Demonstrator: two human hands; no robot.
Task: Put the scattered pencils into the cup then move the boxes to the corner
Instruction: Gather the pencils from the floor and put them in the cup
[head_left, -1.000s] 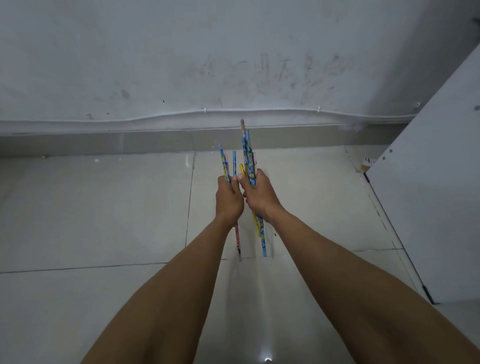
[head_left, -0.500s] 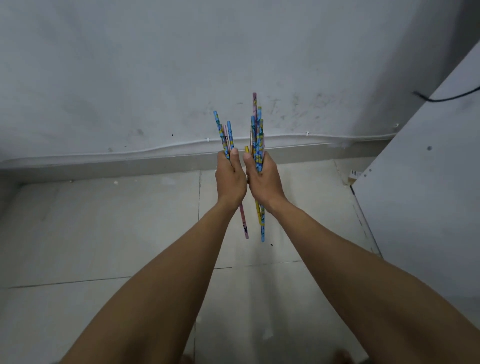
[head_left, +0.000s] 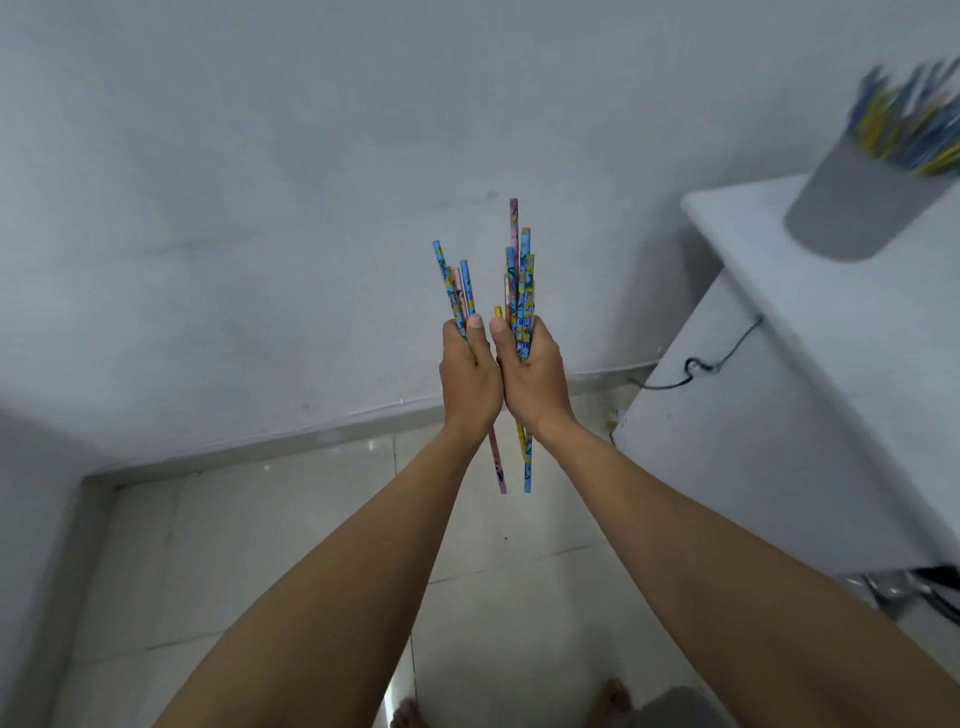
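Observation:
My left hand (head_left: 470, 371) is shut on a small bunch of patterned blue and pink pencils (head_left: 453, 288), held upright. Pressed against it, my right hand (head_left: 532, 374) grips a larger bunch of blue, yellow and pink pencils (head_left: 521, 280); their lower ends stick out below my wrists. Both hands are raised in front of the white wall. A grey cup (head_left: 862, 202) with several pencils in it stands on a white table (head_left: 810, 322) at the upper right, well to the right of my hands. No boxes are in view.
The white table's side panel (head_left: 753, 441) drops to the floor on the right, with a black cable (head_left: 701, 366) hanging across it. Pale floor tiles (head_left: 291, 545) meet the wall at a baseboard. My bare feet (head_left: 613, 696) show at the bottom edge.
Both hands have risen from near the floor with the pencils, staying together. The view has tilted up and right, bringing the table top and the cup into sight.

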